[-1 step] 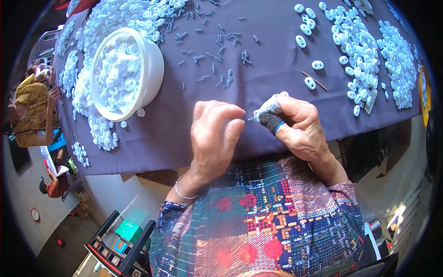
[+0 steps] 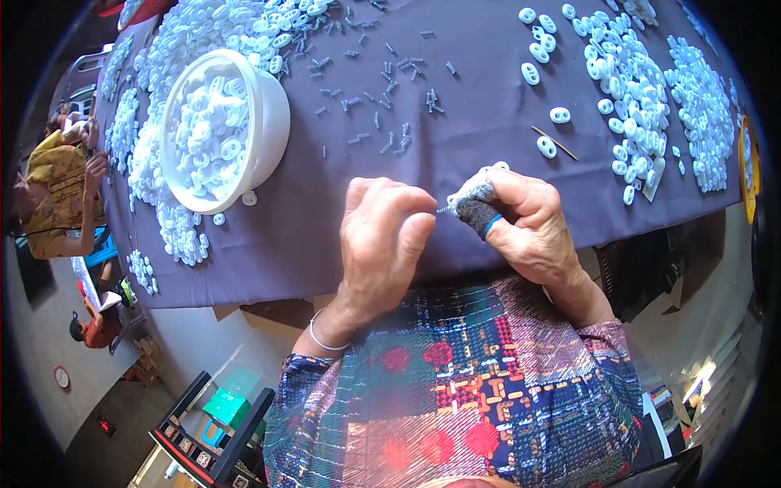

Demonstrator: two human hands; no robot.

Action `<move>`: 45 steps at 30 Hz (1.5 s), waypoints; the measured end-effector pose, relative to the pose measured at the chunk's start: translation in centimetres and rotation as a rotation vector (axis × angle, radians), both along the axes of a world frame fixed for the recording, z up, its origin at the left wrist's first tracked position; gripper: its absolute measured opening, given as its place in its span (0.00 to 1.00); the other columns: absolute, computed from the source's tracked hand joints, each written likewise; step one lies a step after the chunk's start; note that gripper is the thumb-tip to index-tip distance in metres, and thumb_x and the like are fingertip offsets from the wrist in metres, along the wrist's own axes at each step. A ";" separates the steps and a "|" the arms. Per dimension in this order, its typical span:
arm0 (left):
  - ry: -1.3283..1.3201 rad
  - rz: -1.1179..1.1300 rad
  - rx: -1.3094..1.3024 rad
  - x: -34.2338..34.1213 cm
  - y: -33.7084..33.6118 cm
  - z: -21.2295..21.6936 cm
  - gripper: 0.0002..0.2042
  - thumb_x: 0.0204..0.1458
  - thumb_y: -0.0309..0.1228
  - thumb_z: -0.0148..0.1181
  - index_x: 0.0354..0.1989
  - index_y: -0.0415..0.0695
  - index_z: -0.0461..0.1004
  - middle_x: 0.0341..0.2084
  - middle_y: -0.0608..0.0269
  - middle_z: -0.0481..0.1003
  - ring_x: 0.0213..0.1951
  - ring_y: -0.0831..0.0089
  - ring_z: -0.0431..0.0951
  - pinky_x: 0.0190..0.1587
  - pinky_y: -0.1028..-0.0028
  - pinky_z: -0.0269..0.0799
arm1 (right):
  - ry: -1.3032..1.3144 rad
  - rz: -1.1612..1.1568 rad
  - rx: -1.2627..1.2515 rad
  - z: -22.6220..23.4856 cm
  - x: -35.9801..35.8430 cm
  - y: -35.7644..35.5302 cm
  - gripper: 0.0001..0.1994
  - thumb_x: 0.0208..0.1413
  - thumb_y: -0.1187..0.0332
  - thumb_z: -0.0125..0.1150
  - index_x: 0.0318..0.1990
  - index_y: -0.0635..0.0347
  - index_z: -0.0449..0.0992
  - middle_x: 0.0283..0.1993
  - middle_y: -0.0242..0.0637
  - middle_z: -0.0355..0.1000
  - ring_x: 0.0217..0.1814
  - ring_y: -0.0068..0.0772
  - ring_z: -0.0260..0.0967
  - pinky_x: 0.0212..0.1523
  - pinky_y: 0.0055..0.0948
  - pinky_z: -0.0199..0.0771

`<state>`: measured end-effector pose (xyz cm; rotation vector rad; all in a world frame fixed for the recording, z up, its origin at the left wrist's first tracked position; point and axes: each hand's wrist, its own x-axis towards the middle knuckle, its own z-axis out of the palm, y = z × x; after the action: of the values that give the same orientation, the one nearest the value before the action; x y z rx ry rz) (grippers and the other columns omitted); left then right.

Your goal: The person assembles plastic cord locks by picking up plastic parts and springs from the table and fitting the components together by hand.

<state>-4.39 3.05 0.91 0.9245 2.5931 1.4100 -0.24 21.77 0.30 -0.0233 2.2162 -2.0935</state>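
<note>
From the head view, the left hand's grip leaves a narrow gap between thumb and forefinger, beside a small spring jutting from a white piece; contact is unclear. The right hand's grip, in cloth finger covers, pinches that piece over the purple tabletop's near side. Loose springs lie farther off; a white tub stands left. A person in yellow is far left in the room.

Cloth-covered table: at upper left, a heap of small white pieces lay beside a white tub; at upper centre, coil springs were scattered; at upper right lay white two-holed pieces, one beside a thin brown stick.
</note>
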 end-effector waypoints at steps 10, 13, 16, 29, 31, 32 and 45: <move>0.038 -0.003 0.047 0.2 1.2 -1.3 0.04 0.51 0.24 0.58 0.27 0.41 0.70 0.19 0.61 0.66 0.23 0.64 0.64 0.33 0.67 0.60 | -0.042 -0.009 -0.044 0.1 0.0 -0.4 0.10 0.38 0.80 0.49 0.32 0.66 0.73 0.27 0.41 0.69 0.31 0.34 0.67 0.37 0.30 0.65; 0.028 0.001 0.081 0.2 1.3 -1.6 0.04 0.50 0.23 0.58 0.27 0.40 0.69 0.19 0.61 0.66 0.23 0.64 0.63 0.31 0.68 0.59 | 0.048 0.023 0.062 -0.2 -0.3 -0.2 0.10 0.37 0.80 0.49 0.31 0.66 0.72 0.27 0.42 0.68 0.30 0.39 0.67 0.36 0.33 0.65; 0.005 -0.006 0.119 0.1 1.3 -1.9 0.04 0.51 0.23 0.58 0.27 0.40 0.69 0.19 0.61 0.66 0.23 0.64 0.63 0.30 0.67 0.59 | 0.061 0.042 0.098 -0.4 -0.5 -0.3 0.02 0.47 0.78 0.55 0.30 0.65 0.72 0.25 0.34 0.66 0.28 0.27 0.60 0.35 0.28 0.59; -0.192 -0.017 0.188 0.1 0.4 -1.7 0.09 0.58 0.29 0.50 0.27 0.39 0.69 0.21 0.60 0.68 0.27 0.64 0.64 0.34 0.68 0.60 | -0.186 0.098 -0.147 0.2 -0.8 -0.1 0.06 0.48 0.81 0.51 0.33 0.65 0.74 0.26 0.24 0.64 0.21 0.11 0.56 0.19 0.15 0.52; -0.274 0.007 0.245 0.2 0.3 -1.8 0.09 0.58 0.30 0.49 0.28 0.39 0.70 0.22 0.60 0.68 0.28 0.65 0.64 0.34 0.69 0.60 | -0.218 0.083 -0.193 0.4 -0.8 -0.1 0.06 0.49 0.80 0.51 0.34 0.66 0.74 0.26 0.23 0.63 0.20 0.10 0.55 0.20 0.14 0.52; -0.273 0.006 0.244 0.2 0.3 -1.7 0.09 0.58 0.30 0.49 0.28 0.39 0.70 0.22 0.60 0.68 0.28 0.65 0.64 0.34 0.69 0.60 | -0.216 0.082 -0.193 0.4 -0.7 -0.1 0.06 0.49 0.80 0.51 0.34 0.66 0.74 0.26 0.23 0.63 0.20 0.10 0.55 0.20 0.14 0.52; -0.112 -0.017 0.179 0.0 0.7 -2.1 0.07 0.56 0.25 0.53 0.26 0.38 0.68 0.21 0.64 0.65 0.29 0.73 0.61 0.33 0.74 0.58 | -0.210 0.086 -0.141 -0.5 -0.8 -0.2 0.07 0.49 0.79 0.50 0.34 0.65 0.74 0.22 0.21 0.62 0.19 0.09 0.54 0.18 0.14 0.50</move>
<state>-4.39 3.76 -1.16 0.8559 2.4045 1.6607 -0.99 21.61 -0.25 0.0854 1.9134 -2.0955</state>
